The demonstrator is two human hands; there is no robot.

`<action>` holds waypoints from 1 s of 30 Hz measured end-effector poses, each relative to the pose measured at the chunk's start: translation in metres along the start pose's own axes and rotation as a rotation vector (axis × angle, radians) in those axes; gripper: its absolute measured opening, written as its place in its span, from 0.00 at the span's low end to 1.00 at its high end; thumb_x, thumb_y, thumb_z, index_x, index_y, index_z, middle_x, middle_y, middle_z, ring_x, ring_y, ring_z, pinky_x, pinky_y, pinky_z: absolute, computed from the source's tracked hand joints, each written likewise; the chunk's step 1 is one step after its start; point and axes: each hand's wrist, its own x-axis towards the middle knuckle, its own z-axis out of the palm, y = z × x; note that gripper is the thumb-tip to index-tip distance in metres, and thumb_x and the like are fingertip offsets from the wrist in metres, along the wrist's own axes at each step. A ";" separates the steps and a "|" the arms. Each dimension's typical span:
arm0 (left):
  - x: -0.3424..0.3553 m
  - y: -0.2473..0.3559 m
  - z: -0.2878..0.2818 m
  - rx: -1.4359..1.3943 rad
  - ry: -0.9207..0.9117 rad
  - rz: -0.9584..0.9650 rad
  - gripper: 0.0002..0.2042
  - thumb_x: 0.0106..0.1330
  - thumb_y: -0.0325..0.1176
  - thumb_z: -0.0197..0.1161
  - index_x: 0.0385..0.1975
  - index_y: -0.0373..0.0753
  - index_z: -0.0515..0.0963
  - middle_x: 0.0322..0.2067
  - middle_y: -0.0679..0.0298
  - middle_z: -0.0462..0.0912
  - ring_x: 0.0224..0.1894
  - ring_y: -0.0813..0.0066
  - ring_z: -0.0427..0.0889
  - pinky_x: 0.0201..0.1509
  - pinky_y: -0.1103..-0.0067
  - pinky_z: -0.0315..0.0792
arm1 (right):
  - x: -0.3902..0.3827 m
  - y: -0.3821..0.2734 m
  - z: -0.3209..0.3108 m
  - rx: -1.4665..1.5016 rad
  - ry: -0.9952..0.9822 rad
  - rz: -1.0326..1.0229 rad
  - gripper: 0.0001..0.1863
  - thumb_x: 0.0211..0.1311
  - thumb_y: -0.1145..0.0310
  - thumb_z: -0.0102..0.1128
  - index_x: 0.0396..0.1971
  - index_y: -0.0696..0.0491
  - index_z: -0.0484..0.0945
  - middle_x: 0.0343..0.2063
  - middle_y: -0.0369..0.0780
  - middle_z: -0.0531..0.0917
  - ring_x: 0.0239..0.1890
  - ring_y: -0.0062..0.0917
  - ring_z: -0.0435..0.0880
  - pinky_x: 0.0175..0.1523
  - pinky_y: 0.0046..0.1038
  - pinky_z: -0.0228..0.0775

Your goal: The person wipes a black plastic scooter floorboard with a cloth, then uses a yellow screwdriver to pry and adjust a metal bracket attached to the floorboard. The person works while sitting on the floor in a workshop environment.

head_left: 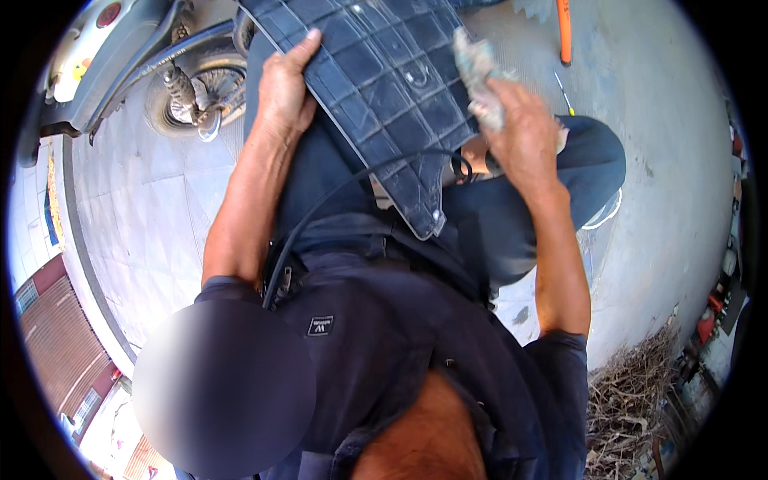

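Note:
A black plastic panel (pixel 376 80) with a ribbed grid lies tilted across my lap and legs, running out of the top of the view. My left hand (pixel 284 92) grips its left edge, thumb over the rim. At its right edge, my right hand (pixel 516 136) holds a crumpled, dirty pale rag (pixel 476 68), which is against or just beside the panel. A black cable (pixel 312 208) loops over the panel's lower part and runs down toward my chest.
A scooter or motorbike (pixel 96 60) with an exposed wheel (pixel 220 88) stands at the upper left. An orange-handled tool (pixel 564 28) and a yellow-handled screwdriver (pixel 568 104) lie on the pale floor (pixel 656 208). Dry twigs (pixel 624 400) and mixed clutter (pixel 712 312) are at the right.

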 end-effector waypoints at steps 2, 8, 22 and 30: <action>0.000 -0.004 0.009 0.037 0.023 0.025 0.17 0.68 0.31 0.59 0.48 0.22 0.73 0.44 0.47 0.82 0.44 0.60 0.84 0.53 0.68 0.79 | 0.003 -0.016 0.002 0.181 -0.066 -0.118 0.23 0.47 0.74 0.70 0.47 0.54 0.79 0.39 0.44 0.82 0.43 0.42 0.80 0.48 0.40 0.72; -0.005 -0.004 0.022 0.096 -0.033 0.009 0.17 0.67 0.33 0.61 0.49 0.27 0.73 0.43 0.51 0.82 0.42 0.63 0.84 0.49 0.68 0.79 | 0.014 -0.050 -0.015 0.915 -0.497 -0.044 0.24 0.52 0.71 0.68 0.51 0.59 0.76 0.42 0.46 0.83 0.46 0.38 0.82 0.53 0.30 0.72; -0.005 0.002 0.025 0.105 -0.201 0.001 0.20 0.68 0.37 0.63 0.52 0.29 0.74 0.46 0.56 0.82 0.47 0.69 0.81 0.55 0.72 0.74 | 0.094 0.067 -0.015 0.601 0.181 0.563 0.25 0.53 0.61 0.71 0.49 0.57 0.79 0.39 0.42 0.86 0.42 0.31 0.84 0.49 0.30 0.73; 0.004 -0.003 0.022 0.211 -0.308 -0.033 0.19 0.68 0.39 0.64 0.51 0.31 0.77 0.45 0.60 0.83 0.47 0.73 0.81 0.54 0.74 0.74 | 0.136 0.064 -0.028 0.839 -0.302 0.521 0.34 0.47 0.70 0.77 0.56 0.60 0.75 0.45 0.37 0.82 0.45 0.20 0.79 0.54 0.23 0.69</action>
